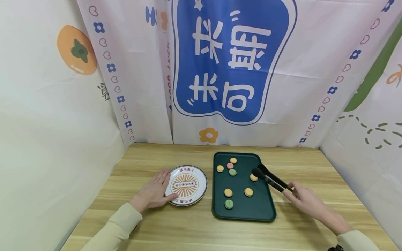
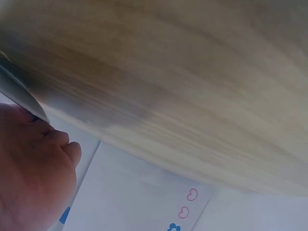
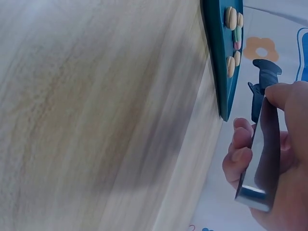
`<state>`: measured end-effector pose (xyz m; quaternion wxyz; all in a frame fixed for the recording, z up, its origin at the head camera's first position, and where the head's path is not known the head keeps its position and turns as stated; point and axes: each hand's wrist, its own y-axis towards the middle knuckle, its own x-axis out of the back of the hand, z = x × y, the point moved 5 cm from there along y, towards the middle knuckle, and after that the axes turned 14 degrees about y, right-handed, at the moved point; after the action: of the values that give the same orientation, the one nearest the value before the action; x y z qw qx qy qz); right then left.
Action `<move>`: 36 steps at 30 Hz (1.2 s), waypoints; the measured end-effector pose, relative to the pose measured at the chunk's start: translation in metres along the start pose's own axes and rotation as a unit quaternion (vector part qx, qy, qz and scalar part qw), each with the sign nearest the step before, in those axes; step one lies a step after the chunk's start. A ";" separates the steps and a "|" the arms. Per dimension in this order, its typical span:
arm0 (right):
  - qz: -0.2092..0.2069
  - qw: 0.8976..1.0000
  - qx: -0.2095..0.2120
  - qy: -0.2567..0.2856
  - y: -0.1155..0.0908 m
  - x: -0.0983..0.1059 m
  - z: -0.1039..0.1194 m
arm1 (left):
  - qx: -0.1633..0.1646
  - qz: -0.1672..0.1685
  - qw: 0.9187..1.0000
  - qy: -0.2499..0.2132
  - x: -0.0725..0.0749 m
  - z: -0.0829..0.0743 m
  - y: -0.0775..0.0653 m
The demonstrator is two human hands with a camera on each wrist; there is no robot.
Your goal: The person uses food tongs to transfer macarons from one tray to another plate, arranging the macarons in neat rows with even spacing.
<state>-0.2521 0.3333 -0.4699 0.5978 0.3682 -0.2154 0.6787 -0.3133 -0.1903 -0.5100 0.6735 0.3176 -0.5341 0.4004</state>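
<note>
A wooden table (image 1: pixel 169 230) with pale, streaky grain fills the near part of the scene, enclosed by printed white cloth: the far cloth (image 1: pixel 147 76) carries a large blue panel (image 1: pixel 224 69) with white characters, an orange flower (image 1: pixel 208 135) below it and borders of hearts and blue flowers; the left cloth (image 1: pixel 47 146) shows an orange fruit (image 1: pixel 66 52), the right cloth (image 1: pixel 384 167) a green shape (image 1: pixel 372 80). On the table's left, the left hand (image 1: pixel 155 191) lies with fingers extended on the left rim of a white plate (image 1: pixel 202 183), gripping nothing that shows. Right of the plate, a dark green tray (image 1: pixel 251 211) holds scattered yellow, pink and green macarons (image 1: pixel 228 192). The right hand (image 1: pixel 306 202), fingers bent round black-tipped metal tongs (image 1: pixel 273 182), is beyond the tray's right edge; the tong tips reach over that edge beside a yellow macaron (image 1: pixel 253 178), contact unclear.
</note>
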 end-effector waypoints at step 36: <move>0.026 0.999 -0.017 -0.026 0.011 -0.009 -0.002 | 0.001 0.001 1.000 -0.004 -0.001 0.001 -0.003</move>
<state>-0.2632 0.3265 -0.4762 0.5802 0.3700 -0.2517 0.6806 -0.3114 -0.1922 -0.5107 0.6708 0.3192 -0.5366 0.4003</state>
